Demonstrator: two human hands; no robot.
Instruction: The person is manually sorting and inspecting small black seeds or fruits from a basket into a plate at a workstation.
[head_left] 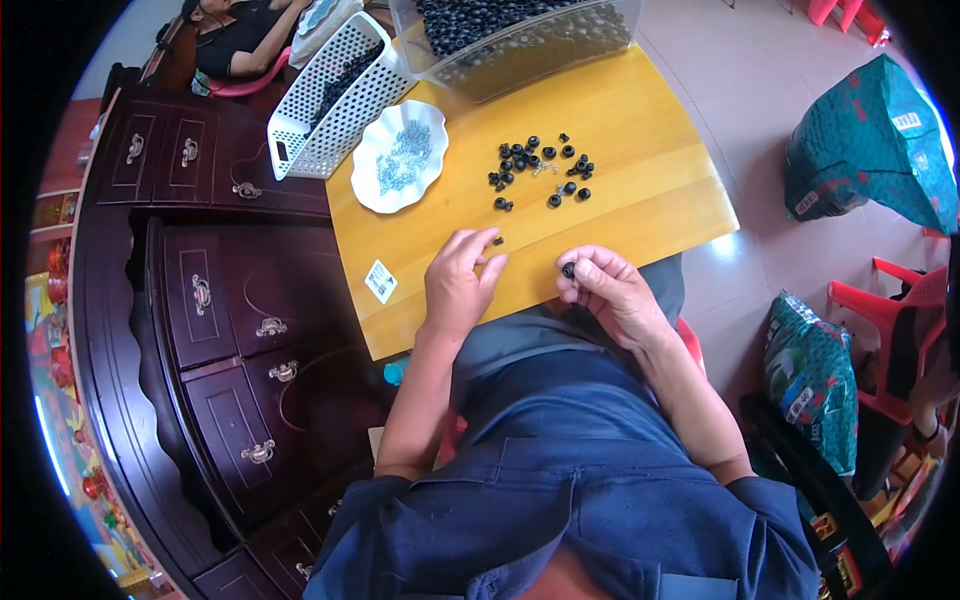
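My right hand [612,290] pinches a small round black plastic part [568,270] between thumb and fingertips, just over the table's near edge. To its left, my left hand [462,280] is open, with thumb and index finger apart. A tiny black piece [498,241] lies by the left index fingertip; whether they touch I cannot tell. Farther up the yellow wooden table [640,130] is a loose group of similar black parts [520,157], with a few small clear bits [545,168] among them. A white wavy-rimmed dish [366,180] holds a heap of small clear pieces [405,155].
A clear bin [540,68] full of black parts stands at the far edge, beside a white perforated basket [300,150]. Dark wooden drawers [270,270] border the left. Green sacks [850,150] and a red stool [880,310] are on the right. Another person [245,40] sits at far left.
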